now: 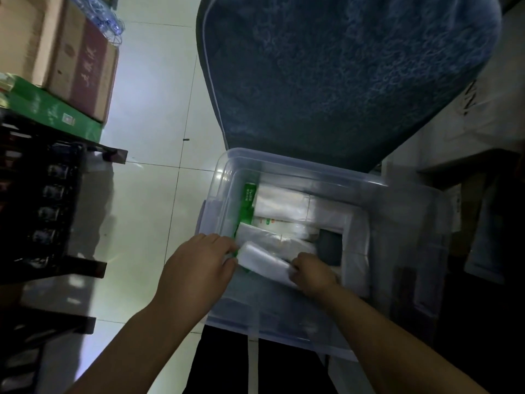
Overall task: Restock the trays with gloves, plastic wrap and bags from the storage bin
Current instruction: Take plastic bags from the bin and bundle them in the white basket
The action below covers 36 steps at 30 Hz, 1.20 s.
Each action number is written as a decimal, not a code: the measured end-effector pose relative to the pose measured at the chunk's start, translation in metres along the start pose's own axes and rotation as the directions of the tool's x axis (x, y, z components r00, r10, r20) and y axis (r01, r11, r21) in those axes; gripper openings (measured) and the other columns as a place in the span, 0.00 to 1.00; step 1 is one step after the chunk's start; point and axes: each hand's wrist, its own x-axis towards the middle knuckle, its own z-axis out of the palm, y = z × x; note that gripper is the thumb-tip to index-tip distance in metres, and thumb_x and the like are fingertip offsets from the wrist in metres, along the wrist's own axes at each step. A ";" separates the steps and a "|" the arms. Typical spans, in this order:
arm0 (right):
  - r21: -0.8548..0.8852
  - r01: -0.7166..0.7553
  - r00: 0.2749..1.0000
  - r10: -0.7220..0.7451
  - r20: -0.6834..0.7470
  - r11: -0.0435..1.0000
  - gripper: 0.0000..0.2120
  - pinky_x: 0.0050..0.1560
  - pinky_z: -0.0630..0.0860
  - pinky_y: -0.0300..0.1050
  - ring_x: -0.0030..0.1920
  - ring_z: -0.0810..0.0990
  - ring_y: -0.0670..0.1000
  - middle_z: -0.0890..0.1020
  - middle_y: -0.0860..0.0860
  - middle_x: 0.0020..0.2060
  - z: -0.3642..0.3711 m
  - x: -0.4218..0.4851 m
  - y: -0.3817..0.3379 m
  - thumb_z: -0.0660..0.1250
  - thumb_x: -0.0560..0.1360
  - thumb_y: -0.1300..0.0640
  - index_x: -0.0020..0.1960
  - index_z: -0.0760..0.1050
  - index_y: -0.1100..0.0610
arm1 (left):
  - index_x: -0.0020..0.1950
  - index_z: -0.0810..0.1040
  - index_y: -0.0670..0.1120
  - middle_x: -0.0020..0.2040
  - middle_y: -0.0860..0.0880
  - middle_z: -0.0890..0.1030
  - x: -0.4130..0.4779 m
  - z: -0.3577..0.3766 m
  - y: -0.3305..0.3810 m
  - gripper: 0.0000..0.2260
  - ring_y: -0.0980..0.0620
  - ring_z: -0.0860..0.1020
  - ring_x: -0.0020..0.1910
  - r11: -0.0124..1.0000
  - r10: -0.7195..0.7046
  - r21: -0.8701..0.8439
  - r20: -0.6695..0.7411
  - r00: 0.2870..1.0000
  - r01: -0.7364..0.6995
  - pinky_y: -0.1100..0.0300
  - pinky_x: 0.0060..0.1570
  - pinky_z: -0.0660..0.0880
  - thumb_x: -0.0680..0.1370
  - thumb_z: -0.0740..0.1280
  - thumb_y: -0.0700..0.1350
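Observation:
A clear plastic storage bin (pixel 403 211) stands on the floor in front of me, holding white plastic packs (pixel 287 206) and a green box (pixel 249 203) upright at its left wall. Both hands reach into the bin's near left corner. My left hand (pixel 196 268) and my right hand (pixel 312 274) grip the two ends of one white roll-shaped pack of bags (pixel 262 260), which lies tilted above the other packs. No trays are visible.
A dark blue textured cushion or chair back (pixel 341 75) rises right behind the bin. Cardboard boxes (pixel 71 58) and a green carton (pixel 54 112) sit on a dark shelf unit (pixel 42 200) at the left. Pale tiled floor (pixel 142 194) lies between shelf and bin.

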 end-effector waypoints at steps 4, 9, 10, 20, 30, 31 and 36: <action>0.328 0.078 0.986 -0.024 -0.166 0.941 0.09 0.30 0.62 0.38 0.38 0.72 0.52 0.73 0.55 0.36 -0.033 -0.024 -0.003 0.70 0.70 0.60 0.33 0.73 0.55 | 0.51 0.80 0.50 0.47 0.51 0.82 0.005 -0.005 0.002 0.07 0.49 0.77 0.46 0.996 -0.083 -0.022 0.037 0.996 0.084 0.56 0.42 0.75 0.75 0.66 0.47; 0.703 0.201 0.964 -0.008 -0.267 0.682 0.14 0.39 0.72 0.40 0.37 0.76 0.45 0.79 0.46 0.35 -0.063 -0.048 -0.026 0.71 0.71 0.64 0.34 0.77 0.47 | 0.61 0.71 0.51 0.55 0.56 0.76 0.016 -0.009 0.018 0.18 0.54 0.76 0.52 0.919 -0.237 -0.296 0.119 0.964 0.262 0.56 0.48 0.75 0.73 0.67 0.53; 0.744 0.207 0.968 -0.021 -0.251 0.635 0.13 0.41 0.74 0.43 0.38 0.78 0.46 0.81 0.47 0.37 -0.066 -0.051 -0.032 0.71 0.71 0.64 0.36 0.78 0.47 | 0.64 0.68 0.52 0.55 0.58 0.74 0.020 -0.011 0.023 0.22 0.55 0.74 0.54 0.848 -0.269 -0.426 0.166 0.949 0.315 0.56 0.50 0.74 0.72 0.69 0.54; 0.855 0.133 0.977 0.077 -0.198 0.502 0.09 0.41 0.76 0.30 0.41 0.80 0.45 0.82 0.46 0.39 -0.049 -0.035 -0.057 0.68 0.73 0.66 0.47 0.80 0.54 | 0.47 0.74 0.54 0.41 0.55 0.78 0.035 -0.014 0.027 0.06 0.52 0.77 0.43 0.616 -0.427 -0.715 0.049 0.903 0.330 0.57 0.39 0.76 0.74 0.69 0.47; 0.978 -0.205 0.828 0.527 0.191 -0.033 0.04 0.38 0.74 0.37 0.35 0.73 0.47 0.72 0.52 0.36 -0.040 0.056 -0.015 0.59 0.77 0.68 0.45 0.72 0.63 | 0.52 0.72 0.55 0.42 0.63 0.76 0.061 -0.001 0.008 0.10 0.61 0.76 0.42 0.609 -0.523 -0.743 -0.112 0.845 0.279 0.73 0.31 0.71 0.74 0.69 0.49; 0.970 -0.206 0.818 0.522 0.243 -0.128 0.08 0.38 0.74 0.38 0.35 0.72 0.48 0.72 0.53 0.36 -0.041 0.066 -0.016 0.59 0.78 0.68 0.40 0.70 0.60 | 0.52 0.72 0.56 0.42 0.64 0.75 0.063 0.001 0.008 0.10 0.63 0.76 0.42 0.609 -0.516 -0.746 -0.117 0.848 0.268 0.76 0.29 0.71 0.74 0.69 0.48; 0.785 -0.016 0.716 0.541 0.441 -0.619 0.06 0.35 0.77 0.43 0.37 0.76 0.52 0.76 0.55 0.38 -0.053 0.099 -0.024 0.66 0.75 0.65 0.40 0.71 0.62 | 0.51 0.72 0.57 0.42 0.65 0.75 0.070 0.010 0.004 0.10 0.64 0.76 0.42 0.612 -0.509 -0.752 -0.137 0.850 0.245 0.80 0.31 0.70 0.74 0.69 0.47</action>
